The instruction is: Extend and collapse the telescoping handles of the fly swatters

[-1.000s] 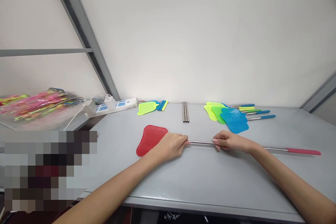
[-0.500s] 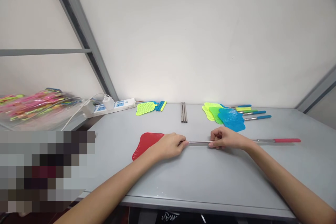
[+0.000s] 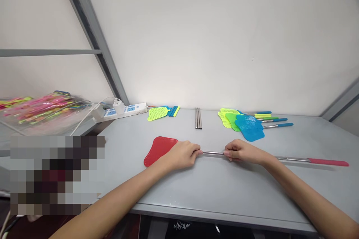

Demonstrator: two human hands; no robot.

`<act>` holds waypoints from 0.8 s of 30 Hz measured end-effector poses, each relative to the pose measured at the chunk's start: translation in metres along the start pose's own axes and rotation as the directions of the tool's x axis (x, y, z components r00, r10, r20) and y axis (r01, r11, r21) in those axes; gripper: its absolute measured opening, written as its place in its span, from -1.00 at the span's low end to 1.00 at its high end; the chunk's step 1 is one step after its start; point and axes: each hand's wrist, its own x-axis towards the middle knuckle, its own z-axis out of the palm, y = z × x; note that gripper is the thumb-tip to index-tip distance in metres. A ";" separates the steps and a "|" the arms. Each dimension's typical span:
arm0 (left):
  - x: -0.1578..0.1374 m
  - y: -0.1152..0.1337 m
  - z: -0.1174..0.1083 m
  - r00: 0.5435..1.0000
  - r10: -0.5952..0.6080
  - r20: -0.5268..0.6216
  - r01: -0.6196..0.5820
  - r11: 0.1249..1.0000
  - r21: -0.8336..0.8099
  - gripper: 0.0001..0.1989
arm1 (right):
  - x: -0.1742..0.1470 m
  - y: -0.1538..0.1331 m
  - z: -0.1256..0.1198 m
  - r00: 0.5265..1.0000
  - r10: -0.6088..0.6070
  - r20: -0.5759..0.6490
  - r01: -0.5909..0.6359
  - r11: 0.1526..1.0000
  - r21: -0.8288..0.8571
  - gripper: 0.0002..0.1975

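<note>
A fly swatter with a red perforated head (image 3: 161, 150), a thin metal telescopic rod (image 3: 212, 153) and a red grip (image 3: 328, 162) lies across the table in front of me. My left hand (image 3: 185, 155) is closed around the rod just beside the red head and hides where the two join. Farther right, my right hand (image 3: 242, 152) pinches the same rod between thumb and fingers. A short stretch of bare rod shows between the hands. The red grip reaches out to the right, past my right forearm.
Several assembled swatters, with a blue head (image 3: 249, 127) on top, lie at the back right. Metal tubes (image 3: 198, 118) stand in a row mid-back, beside a yellow swatter head (image 3: 158, 113) and loose grips (image 3: 174, 111). A power strip (image 3: 131, 110) and bagged swatters (image 3: 50, 108) are left.
The red grip has moved farther right and the rod looks longer. My right hand has tightened around the rod. The whole view has shifted slightly.
</note>
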 end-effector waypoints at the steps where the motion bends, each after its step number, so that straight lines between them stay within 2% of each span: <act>1: 0.000 0.001 0.001 1.000 0.005 -0.007 -0.005 1.000 0.019 -0.68 | 0.000 0.000 0.001 1.000 0.012 0.021 -0.013 0.999 0.032 -0.64; 6: 0.001 0.008 0.003 0.998 0.063 -0.018 -0.062 0.996 0.057 -0.71 | -0.001 0.003 -0.001 0.965 0.091 0.244 -0.155 0.953 0.258 -0.63; 9: 0.004 0.007 0.002 0.998 0.064 -0.021 -0.063 0.996 0.062 -0.71 | -0.002 0.002 -0.004 0.956 0.092 0.280 -0.173 0.944 0.281 -0.63; 15: 0.007 -0.001 -0.002 0.997 0.066 -0.026 -0.065 0.997 0.045 -0.70 | -0.006 -0.003 -0.012 0.986 0.122 0.111 -0.140 0.975 0.171 -0.63; 20: 0.008 -0.010 -0.004 0.999 0.041 -0.023 -0.041 0.999 0.018 -0.67 | -0.011 0.006 -0.025 0.984 0.166 0.071 -0.172 0.981 0.088 -0.63; 24: 0.009 -0.015 -0.004 0.999 0.025 -0.025 -0.025 1.000 0.006 -0.64 | -0.009 0.012 -0.026 0.992 0.096 -0.082 -0.096 0.995 0.004 -0.63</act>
